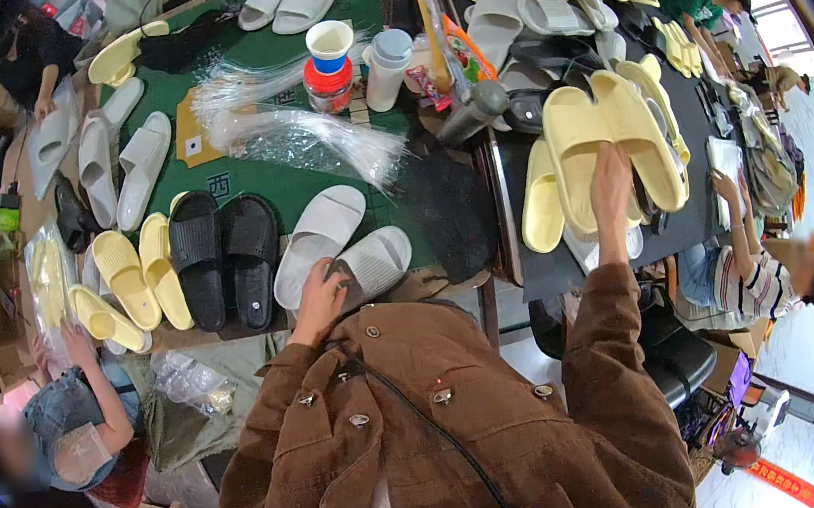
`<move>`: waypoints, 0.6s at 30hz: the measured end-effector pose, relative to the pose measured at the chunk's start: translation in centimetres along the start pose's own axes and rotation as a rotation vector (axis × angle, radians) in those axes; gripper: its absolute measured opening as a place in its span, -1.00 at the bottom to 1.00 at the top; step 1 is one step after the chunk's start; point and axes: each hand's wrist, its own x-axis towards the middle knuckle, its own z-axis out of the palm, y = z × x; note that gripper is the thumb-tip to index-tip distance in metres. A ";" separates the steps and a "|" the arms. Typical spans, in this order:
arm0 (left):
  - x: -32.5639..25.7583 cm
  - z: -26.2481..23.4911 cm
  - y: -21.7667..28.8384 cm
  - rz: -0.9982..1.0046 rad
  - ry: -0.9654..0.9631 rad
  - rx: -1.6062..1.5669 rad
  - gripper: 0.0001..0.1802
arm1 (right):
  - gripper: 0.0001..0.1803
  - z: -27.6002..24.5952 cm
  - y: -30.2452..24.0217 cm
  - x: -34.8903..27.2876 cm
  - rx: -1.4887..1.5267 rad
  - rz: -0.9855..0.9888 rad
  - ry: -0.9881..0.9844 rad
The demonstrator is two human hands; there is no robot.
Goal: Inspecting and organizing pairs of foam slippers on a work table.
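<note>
My left hand [318,299] rests on the heel end of a pair of white slide sandals [336,247] lying at the near edge of the green table [259,186]. My right hand [611,186] reaches out to the right and lies flat on a pair of pale yellow slides [604,136] on the dark table [693,211]. Both arms are in brown jacket sleeves. Whether either hand grips its slide cannot be told; the fingers lie over them.
Black slides [225,260], yellow slides [133,275] and white slides [120,161] line the green table. Clear plastic bags [303,135], cups [330,47] and a bottle [386,66] sit at its middle. More slides are piled at the top right. People sit at the lower left and at the right.
</note>
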 end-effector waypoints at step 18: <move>1.3 1.3 1.0 -0.026 0.210 0.335 -0.76 | -0.55 1.9 1.6 -8.0 0.092 0.318 -0.200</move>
